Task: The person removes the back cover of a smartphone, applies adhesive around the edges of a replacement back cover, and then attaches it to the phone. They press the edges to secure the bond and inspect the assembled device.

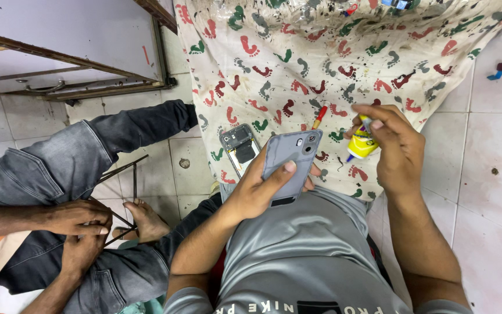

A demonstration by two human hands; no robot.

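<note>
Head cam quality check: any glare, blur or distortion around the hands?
Head view: even, soft light with faint shadows; left hand on the grey phone back cover and right hand on the yellow tube are sharp; mild sheen on floor tiles; wide-angle bending at the edges.

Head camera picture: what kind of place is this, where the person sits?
Probably a small floor-level phone repair spot. The left hand holds a grey phone back cover, the right hand a yellow glue tube, and an opened phone lies on a footprint-patterned cloth over white floor tiles.
</note>
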